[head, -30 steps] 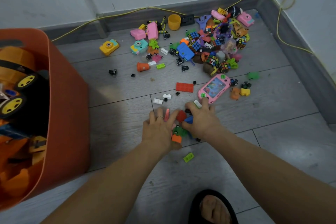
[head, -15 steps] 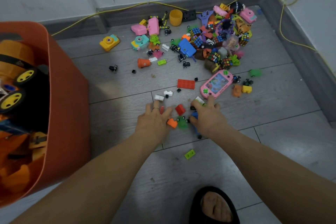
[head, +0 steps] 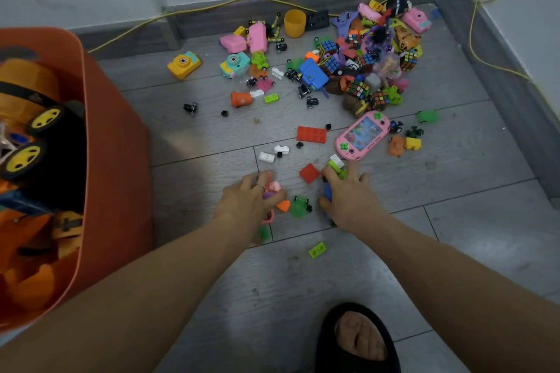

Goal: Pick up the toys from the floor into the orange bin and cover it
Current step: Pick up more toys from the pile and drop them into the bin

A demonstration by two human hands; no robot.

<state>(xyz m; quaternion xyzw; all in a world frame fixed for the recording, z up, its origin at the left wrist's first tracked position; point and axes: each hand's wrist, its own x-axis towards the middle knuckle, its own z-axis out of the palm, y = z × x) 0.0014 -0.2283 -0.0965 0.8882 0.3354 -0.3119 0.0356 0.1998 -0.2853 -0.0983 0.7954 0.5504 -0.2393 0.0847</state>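
Observation:
The orange bin (head: 118, 166) stands at the left, holding a yellow-wheeled toy car and orange toys. Many small toys lie scattered on the grey floor ahead. My left hand (head: 245, 201) rests on the floor, fingers curled around small pink and purple pieces. My right hand (head: 348, 194) is beside it, closed over a blue toy, with green and white bricks (head: 335, 164) at its fingertips. Between the hands lie a red tile (head: 309, 173), an orange piece (head: 284, 206) and a green toy car (head: 300, 205). No lid is in view.
A pink handheld water game (head: 362, 135) and a red brick (head: 311, 134) lie just beyond my hands. A dense pile of puzzle cubes and toy cameras fills the far corner. A yellow cable runs along the baseboard. My foot in a black slipper (head: 357, 339) is below; a green brick (head: 317, 250) lies near it.
Both hands have moved slightly apart and forward over the small toys; the red tile, orange piece and green car now lie exposed between them.

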